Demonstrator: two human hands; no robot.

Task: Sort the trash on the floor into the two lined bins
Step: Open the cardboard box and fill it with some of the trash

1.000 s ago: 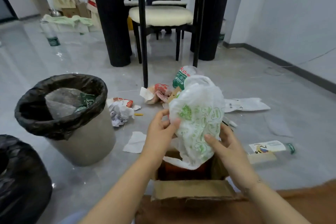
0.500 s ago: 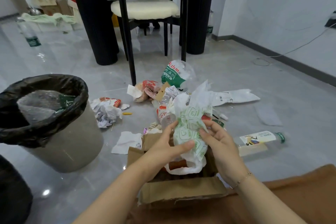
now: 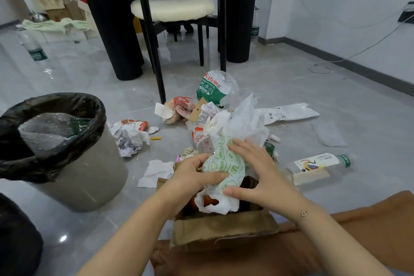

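Fingers of left hand curled round green-printed plastic bag, right hand pressing it with fingers spread. Bag now crushed smaller than a second ago, low over cardboard box. Probably compacting before binning. Lined bin left; loose trash beyond on floor.

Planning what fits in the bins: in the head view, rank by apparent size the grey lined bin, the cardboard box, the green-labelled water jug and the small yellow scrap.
1. Grey lined bin
2. Cardboard box, though it is nearest the camera
3. Water jug, farther away, so uncertain against the box
4. Yellow scrap
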